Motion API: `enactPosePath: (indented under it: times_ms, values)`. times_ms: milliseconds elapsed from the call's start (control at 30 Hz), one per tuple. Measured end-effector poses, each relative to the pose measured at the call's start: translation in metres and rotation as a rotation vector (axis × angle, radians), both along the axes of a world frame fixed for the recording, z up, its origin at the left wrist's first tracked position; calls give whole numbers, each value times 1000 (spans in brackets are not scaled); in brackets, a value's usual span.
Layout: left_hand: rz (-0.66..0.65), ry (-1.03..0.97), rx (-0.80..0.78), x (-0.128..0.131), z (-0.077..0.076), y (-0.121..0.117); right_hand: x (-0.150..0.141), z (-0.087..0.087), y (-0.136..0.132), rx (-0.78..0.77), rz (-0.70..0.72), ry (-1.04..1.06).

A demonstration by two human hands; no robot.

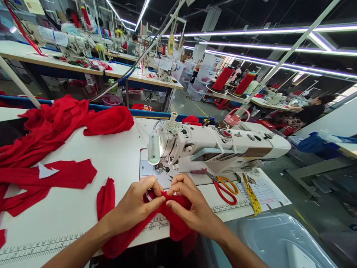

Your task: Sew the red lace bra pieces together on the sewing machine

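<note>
Between my two hands a piece of red fabric (pixel 178 219) is pinched along its edge, with its lower part hanging over the table's front. My left hand (pixel 139 201) grips the edge between thumb and forefinger. Close beside it, my right hand (pixel 192 206) pinches the same edge with thumb and fingers. Just behind the hands stands a white sewing machine (pixel 217 141), its lamp lit over the needle plate (pixel 147 167). Red-handled scissors (pixel 225 192) and an orange-handled pair (pixel 228 183) lie right of my right hand.
Red fabric is heaped (pixel 55 126) at the left, with cut red pieces (pixel 69 173) nearer. A yellow tape measure (pixel 251 195) lies on a written paper (pixel 267 193) at the right. Below the front edge sits a clear plastic bin (pixel 281 238). Thread cones (pixel 223 79) stand behind the machine.
</note>
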State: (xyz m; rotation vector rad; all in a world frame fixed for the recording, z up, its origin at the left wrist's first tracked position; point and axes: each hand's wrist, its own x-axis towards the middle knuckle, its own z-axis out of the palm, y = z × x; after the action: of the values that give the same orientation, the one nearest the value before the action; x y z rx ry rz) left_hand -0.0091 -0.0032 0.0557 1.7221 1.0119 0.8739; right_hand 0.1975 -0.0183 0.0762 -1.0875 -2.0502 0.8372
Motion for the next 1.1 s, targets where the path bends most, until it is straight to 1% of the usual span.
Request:
enactPosePath:
  times_ms: [100, 233, 333, 500, 567, 633, 867, 1100]
  values:
    - [-11, -25, -40, 1, 2, 2, -2, -4, 2, -1, -14, -13]
    - [-53, -65, -134, 1, 5, 6, -4, -7, 5, -57, -63, -20]
    - [-84, -91, -206, -2, 4, 9, -4, -11, 7, -77, -40, 2]
    - [-195, -70, -337, -10, 5, 17, -1, -19, 6, 68, 6, 47]
    - [-231, -33, -338, -11, 6, 20, 0, -21, 5, 102, 9, 33]
    - [-240, -13, -336, -12, 7, 22, 0, -21, 5, 102, 2, 18]
    - [-226, -81, -400, -9, 6, 23, -2, -16, 6, 40, -9, -20]
    - [-205, -83, -376, -9, 2, 19, -6, -13, 7, 18, -41, -48]
